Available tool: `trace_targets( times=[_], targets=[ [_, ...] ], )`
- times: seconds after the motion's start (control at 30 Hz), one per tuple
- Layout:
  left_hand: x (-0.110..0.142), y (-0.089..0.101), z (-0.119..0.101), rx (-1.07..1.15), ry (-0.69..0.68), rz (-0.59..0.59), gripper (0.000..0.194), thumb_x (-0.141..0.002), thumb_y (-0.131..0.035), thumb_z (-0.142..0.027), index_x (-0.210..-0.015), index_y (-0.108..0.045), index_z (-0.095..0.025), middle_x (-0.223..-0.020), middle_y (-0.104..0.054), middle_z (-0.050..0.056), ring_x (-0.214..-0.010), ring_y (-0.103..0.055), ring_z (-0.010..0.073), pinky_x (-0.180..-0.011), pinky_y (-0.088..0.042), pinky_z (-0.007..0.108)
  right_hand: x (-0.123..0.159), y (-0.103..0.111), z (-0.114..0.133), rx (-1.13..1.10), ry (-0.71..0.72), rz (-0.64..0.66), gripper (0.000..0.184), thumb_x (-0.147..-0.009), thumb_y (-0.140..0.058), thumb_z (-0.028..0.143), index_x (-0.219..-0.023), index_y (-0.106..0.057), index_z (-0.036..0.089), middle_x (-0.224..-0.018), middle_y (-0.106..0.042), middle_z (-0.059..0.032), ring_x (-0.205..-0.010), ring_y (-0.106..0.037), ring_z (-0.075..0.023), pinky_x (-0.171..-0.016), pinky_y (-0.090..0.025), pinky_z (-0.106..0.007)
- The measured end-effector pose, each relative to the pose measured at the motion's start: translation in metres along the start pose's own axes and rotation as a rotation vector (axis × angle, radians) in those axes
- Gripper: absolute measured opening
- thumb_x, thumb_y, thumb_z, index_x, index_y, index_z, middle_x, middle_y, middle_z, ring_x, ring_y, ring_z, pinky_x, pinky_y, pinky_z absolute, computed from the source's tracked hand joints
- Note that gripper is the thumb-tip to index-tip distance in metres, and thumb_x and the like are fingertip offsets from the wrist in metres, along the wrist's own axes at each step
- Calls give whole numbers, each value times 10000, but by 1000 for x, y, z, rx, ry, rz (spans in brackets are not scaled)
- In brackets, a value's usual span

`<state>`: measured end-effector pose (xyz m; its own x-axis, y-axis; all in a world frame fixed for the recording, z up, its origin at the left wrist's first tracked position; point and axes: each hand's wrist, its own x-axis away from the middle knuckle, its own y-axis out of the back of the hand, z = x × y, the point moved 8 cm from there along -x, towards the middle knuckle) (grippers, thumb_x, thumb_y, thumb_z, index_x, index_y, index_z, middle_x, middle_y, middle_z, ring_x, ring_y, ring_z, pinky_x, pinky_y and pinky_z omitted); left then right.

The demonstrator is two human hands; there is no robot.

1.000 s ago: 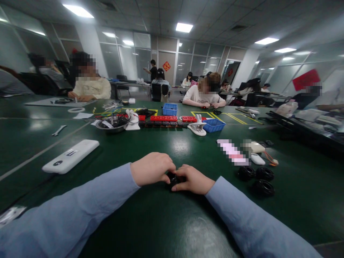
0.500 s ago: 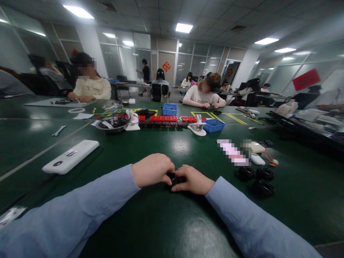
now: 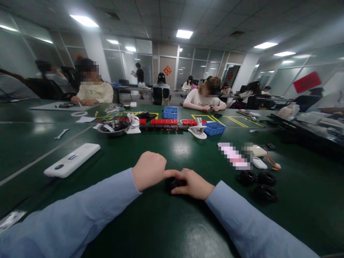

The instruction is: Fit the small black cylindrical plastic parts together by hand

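Note:
Both my hands meet on the green table (image 3: pixel 172 222) in front of me, around a small black round part (image 3: pixel 172 184) that is mostly hidden between them. My left hand (image 3: pixel 150 175) is curled, with its forefinger stretched onto the top of the part. My right hand (image 3: pixel 194 185) is closed on the part from the right, thumb underneath. Both arms wear light blue sleeves. Three black rings (image 3: pixel 258 183) like the part lie on the table to the right of my right hand.
A white flat device (image 3: pixel 72 165) lies left. A metal bowl (image 3: pixel 111 127), red and black power strips (image 3: pixel 164 124), white clamps (image 3: pixel 197 130) and blue bins (image 3: pixel 214 128) stand mid-table. White small items (image 3: pixel 258 156) lie right. Other people sit at the far side.
My left hand has lifted a little and its forefinger now points onto the black part. The view has tipped slightly, so the table things sit a bit lower.

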<state>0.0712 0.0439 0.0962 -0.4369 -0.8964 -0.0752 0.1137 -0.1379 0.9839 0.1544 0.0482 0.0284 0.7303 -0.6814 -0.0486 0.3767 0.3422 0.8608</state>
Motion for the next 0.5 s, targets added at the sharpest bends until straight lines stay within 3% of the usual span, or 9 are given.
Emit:
trace_targets(
  times=[0.1, 0.23, 0.5],
  targets=[
    [-1, 7, 5, 64, -16, -56, 570, -829, -376, -634, -771, -689, -161, -731, -662, 82, -732, -621, 237, -597, -404, 297, 0, 1, -1, -15, -2, -11, 227, -708, -695, 371, -746, -647, 152, -663, -559, 5, -657, -480, -129, -602, -327, -233],
    [-1, 12, 0, 168, -141, -97, 395, -829, -508, -509, -963, -656, -168, -894, -656, 59, -861, -597, 215, -710, -432, 302, 1, 4, -4, -24, -35, -51, 231, -732, -675, 367, -834, -667, 160, -667, -566, 4, -653, -486, -128, -601, -328, -235],
    [1, 6, -15, 298, -344, -35, 345, -816, -571, -436, -1046, -626, -184, -1019, -621, 53, -976, -552, 202, -813, -427, 299, 1, 3, -6, -26, -47, -23, 215, -746, -660, 360, -856, -668, 176, -694, -582, 0, -682, -511, -137, -609, -337, -235]
  ],
)
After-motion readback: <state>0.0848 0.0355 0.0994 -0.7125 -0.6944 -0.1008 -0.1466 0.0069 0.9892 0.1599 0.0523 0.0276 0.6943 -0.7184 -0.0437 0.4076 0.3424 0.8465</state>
